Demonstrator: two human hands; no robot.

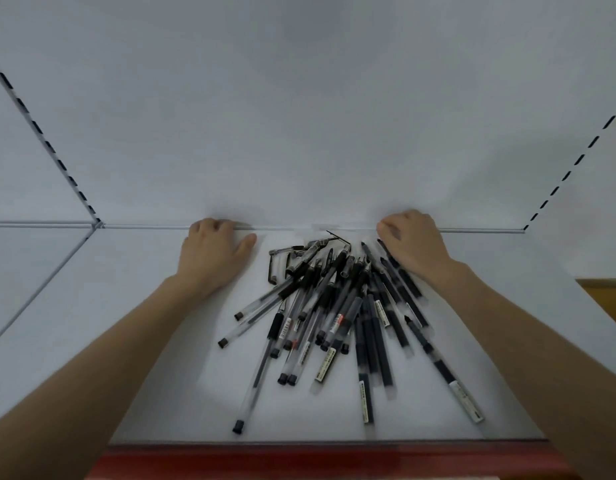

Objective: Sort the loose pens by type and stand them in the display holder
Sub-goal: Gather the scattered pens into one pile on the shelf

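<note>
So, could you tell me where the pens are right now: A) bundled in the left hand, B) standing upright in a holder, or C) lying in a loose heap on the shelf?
C: the pens lie flat in a crossed heap on the white shelf, and the left hand rests beside them.

A pale grey flat shelf board [133,306] lies under the left hand [213,252] and right hand [415,245]. Just beyond them rises a plain white back panel [299,116]. White uprights with dark slots [47,143] stand outward of each hand. A dark red front strip [299,460] runs on the near side of the wrists.
</note>
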